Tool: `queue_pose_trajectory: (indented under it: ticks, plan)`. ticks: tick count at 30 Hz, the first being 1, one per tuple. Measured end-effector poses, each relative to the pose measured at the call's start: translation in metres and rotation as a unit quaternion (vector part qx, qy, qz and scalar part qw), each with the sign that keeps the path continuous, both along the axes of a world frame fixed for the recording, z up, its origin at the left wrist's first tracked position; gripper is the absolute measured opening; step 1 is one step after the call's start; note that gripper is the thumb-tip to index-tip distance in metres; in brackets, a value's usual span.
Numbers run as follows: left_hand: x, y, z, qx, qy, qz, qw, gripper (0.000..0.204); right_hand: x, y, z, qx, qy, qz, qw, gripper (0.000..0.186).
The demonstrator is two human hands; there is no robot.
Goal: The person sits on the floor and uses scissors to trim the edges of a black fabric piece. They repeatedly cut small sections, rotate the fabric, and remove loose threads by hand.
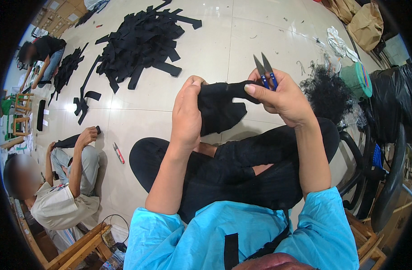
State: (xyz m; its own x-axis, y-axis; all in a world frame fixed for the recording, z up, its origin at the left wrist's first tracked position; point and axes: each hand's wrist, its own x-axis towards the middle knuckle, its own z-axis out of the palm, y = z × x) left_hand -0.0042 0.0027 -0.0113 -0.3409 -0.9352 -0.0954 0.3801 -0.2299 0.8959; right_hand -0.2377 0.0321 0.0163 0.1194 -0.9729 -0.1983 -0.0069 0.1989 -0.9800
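Observation:
A piece of black fabric [218,108] is stretched between my two hands above my crossed legs. My left hand [186,110] is closed on its left edge, thumb uppermost. My right hand [284,96] pinches the right end between thumb and fingers. Tucked in that same right hand is a pair of blue-handled thread snips [265,72], their pointed blades spread and aimed up and away from the fabric. The lower part of the fabric hangs loose, with a notch on its right side.
A big heap of black fabric strips [138,42] lies ahead on the tiled floor. Red-handled snips [119,153] rest to my left, near a seated person [66,189]. Tangled black thread [327,92] and a green-topped stool [356,80] are at right.

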Motion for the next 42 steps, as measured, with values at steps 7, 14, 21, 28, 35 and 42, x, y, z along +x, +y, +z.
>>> queue_pose_trajectory:
  ticks: [7, 14, 21, 28, 35, 42]
  plan:
    - [-0.008, 0.008, -0.005, -0.052, -0.097, -0.014, 0.994, 0.03, 0.009, 0.002, 0.0, 0.01, -0.09, -0.075, 0.993, 0.026]
    - [-0.011, 0.007, 0.004, 0.013, -0.043, -0.032, 0.998, 0.026, 0.023, 0.003, 0.0, -0.123, 0.063, -0.15, 0.979, 0.027]
    - [-0.013, 0.004, 0.005, 0.026, -0.002, 0.054, 0.998, 0.022, 0.045, 0.024, 0.009, 0.049, -0.183, -0.032, 0.981, 0.051]
    - [-0.012, 0.005, 0.003, 0.007, -0.005, 0.051, 0.999, 0.024, 0.067, 0.025, -0.003, 0.137, -0.279, 0.004, 0.95, 0.05]
    - [-0.014, 0.007, 0.005, -0.005, -0.022, 0.053, 0.998, 0.024, 0.067, 0.025, -0.003, 0.126, -0.28, -0.001, 0.952, 0.049]
    - [-0.017, 0.008, 0.001, -0.027, -0.031, 0.06, 0.997, 0.019, 0.068, 0.026, 0.0, 0.144, -0.319, -0.018, 0.937, 0.047]
